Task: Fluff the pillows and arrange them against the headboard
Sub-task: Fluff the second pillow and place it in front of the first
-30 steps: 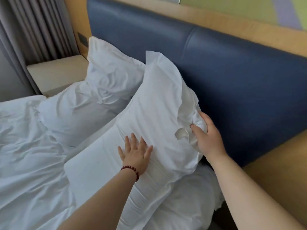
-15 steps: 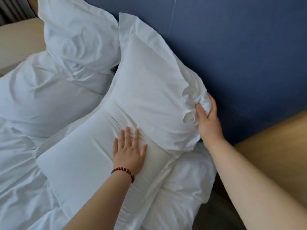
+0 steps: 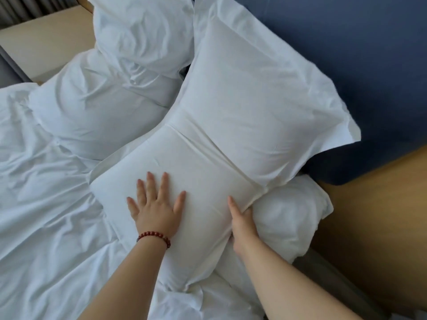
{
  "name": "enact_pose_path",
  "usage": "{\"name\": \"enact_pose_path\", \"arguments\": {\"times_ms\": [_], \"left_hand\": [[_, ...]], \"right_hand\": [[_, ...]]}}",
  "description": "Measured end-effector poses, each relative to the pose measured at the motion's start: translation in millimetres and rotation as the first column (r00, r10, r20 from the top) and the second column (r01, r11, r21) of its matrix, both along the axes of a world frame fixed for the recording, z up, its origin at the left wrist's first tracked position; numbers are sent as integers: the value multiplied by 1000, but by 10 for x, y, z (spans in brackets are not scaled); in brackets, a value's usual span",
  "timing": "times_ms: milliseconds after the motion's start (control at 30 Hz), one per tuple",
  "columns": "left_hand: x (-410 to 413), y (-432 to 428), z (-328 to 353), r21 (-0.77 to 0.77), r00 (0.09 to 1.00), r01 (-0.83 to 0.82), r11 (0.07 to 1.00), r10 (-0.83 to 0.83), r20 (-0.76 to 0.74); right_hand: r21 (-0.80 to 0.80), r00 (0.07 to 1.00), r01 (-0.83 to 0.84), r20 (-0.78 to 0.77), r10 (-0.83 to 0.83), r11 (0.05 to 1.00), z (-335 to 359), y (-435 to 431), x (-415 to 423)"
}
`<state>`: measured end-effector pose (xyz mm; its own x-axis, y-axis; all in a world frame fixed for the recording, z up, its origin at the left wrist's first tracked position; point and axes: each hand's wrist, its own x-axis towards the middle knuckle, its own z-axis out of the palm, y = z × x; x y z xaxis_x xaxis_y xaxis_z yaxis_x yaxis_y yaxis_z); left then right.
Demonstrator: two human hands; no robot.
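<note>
A white pillow [image 3: 242,107] leans with its top half against the blue headboard [image 3: 369,54] and its lower half bent forward onto the bed. My left hand [image 3: 157,211], with a red bead bracelet, presses flat with spread fingers on the lower half. My right hand [image 3: 242,222] grips the pillow's right edge near the fold, thumb on top, fingers tucked underneath. Another white pillow [image 3: 291,218] lies under it at the right. Two more white pillows [image 3: 111,88] rest at the left against the headboard.
A crumpled white duvet [image 3: 46,204] covers the bed at the left. A beige bedside surface [image 3: 46,35] is at the upper left by grey curtains. A wooden panel [image 3: 381,215] runs along the right of the bed.
My right hand let go of the pillow's bunched right corner and came down to grip its lower right edge. My left hand slid lower on the pillow. The view moved closer.
</note>
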<state>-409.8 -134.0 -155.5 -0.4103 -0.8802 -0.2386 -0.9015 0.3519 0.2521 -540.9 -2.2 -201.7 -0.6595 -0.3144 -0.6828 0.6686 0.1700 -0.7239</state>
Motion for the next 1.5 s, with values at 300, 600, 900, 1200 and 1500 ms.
{"name": "enact_pose_path", "arguments": {"times_ms": [300,600,900,1200,1500], "left_hand": [[264,191,41,351,829,-409,843,503,-243],[243,606,237,388,870,-369,845,460,-174],[287,889,66,328,937,-261,908,320,-140],[384,1022,-122,169,989,-22,985,46,-140],[155,900,-351,116,961,262,958,-270,61]], "right_hand": [[-51,958,162,248,-144,986,46,-151,531],[244,954,297,-40,-296,923,229,50,369],[313,969,245,-91,-228,917,357,255,294],[165,976,148,135,-171,975,307,522,409],[109,952,148,252,-171,983,190,1137,611]]}}
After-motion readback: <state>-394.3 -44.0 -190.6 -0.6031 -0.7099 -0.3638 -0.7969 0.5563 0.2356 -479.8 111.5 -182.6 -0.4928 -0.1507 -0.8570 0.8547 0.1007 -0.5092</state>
